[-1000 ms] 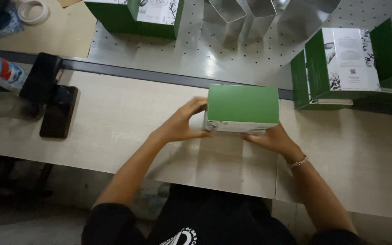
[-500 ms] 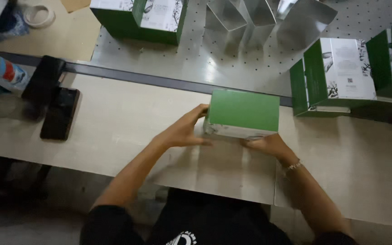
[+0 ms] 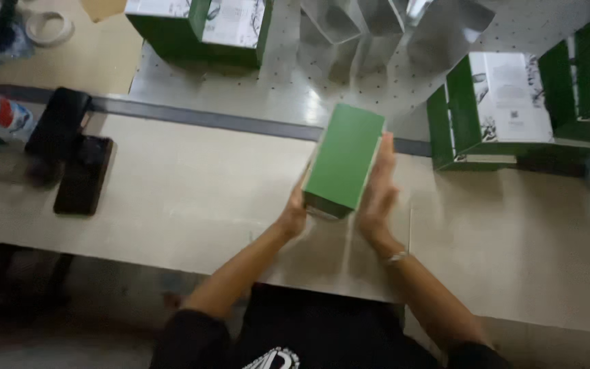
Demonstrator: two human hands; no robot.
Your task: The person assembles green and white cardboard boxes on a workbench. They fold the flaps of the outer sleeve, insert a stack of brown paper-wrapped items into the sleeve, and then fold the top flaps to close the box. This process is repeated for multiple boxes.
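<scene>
I hold a plain green rectangular cardboard box (image 3: 343,159) between my two hands, above the middle of the pale tabletop (image 3: 192,198). My left hand (image 3: 293,212) supports its near left corner from below, and my right hand (image 3: 377,188) lies flat along its right side, so the box stays tilted. Green-and-white printed boxes (image 3: 493,109) stand far right; a black phone (image 3: 83,174) lies left.

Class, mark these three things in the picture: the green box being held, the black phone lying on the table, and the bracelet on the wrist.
green box (image 3: 344,158): head view, on its broad green top face.
black phone (image 3: 84,175): head view, middle of its dark screen.
bracelet (image 3: 396,257): head view, on the band at the right wrist.
</scene>
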